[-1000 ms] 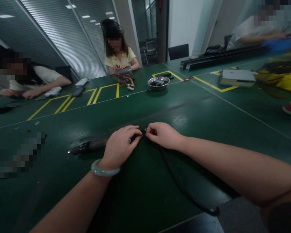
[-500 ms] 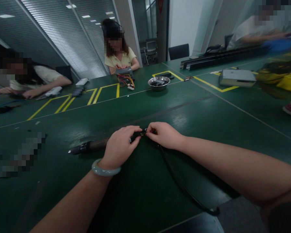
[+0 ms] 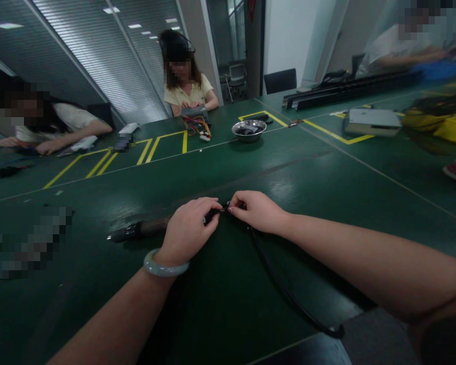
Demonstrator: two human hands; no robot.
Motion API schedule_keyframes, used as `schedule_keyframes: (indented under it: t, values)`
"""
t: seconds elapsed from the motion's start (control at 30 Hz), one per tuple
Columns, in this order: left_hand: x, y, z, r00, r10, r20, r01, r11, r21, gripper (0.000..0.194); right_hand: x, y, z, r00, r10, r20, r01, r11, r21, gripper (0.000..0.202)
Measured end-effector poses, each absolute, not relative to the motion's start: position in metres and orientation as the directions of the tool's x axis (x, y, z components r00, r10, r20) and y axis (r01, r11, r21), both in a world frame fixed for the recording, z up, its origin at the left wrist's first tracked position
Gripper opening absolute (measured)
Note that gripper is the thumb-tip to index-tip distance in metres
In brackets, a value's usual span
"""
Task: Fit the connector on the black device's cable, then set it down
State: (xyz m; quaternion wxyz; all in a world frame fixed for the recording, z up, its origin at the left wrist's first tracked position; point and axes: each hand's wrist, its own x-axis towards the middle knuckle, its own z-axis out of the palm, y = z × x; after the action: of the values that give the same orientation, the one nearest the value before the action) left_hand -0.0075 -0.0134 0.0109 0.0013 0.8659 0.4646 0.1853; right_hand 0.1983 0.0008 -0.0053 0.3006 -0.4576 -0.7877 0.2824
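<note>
My left hand (image 3: pixel 190 225), with a pale green bangle on the wrist, is closed on a small black part (image 3: pixel 212 215) near the middle of the view. Facing it from the right, my right hand (image 3: pixel 256 210) pinches at that part's right end; what its fingertips grip is too small to make out. A dark electric screwdriver (image 3: pixel 131 231) lies on the table, its metal tip pointing left and its rear end hidden behind my left hand. From beside my right hand a black cable (image 3: pixel 277 276) runs down to the table's front edge.
On the green table (image 3: pixel 167 177) stands a metal bowl (image 3: pixel 250 131) of dark parts. A grey box (image 3: pixel 372 122) and long black rails (image 3: pixel 349 91) lie at the right. One person (image 3: pixel 190 91) sits opposite with coloured wires; others sit at the far left and far right.
My fingertips have shifted very slightly at the black part. The person opposite has moved their hands a little on the device before them.
</note>
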Motion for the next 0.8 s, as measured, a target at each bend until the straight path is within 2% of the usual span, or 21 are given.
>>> schedule_keyframes:
  t: [0.8]
  values:
    - [-0.0065,-0.0146,0.0125,0.496,0.808,0.319,0.805,-0.566,0.180,0.023,0.1985,-0.0004,-0.0043,-0.414,0.885,0.214,0.558,0.432,-0.708,0.009]
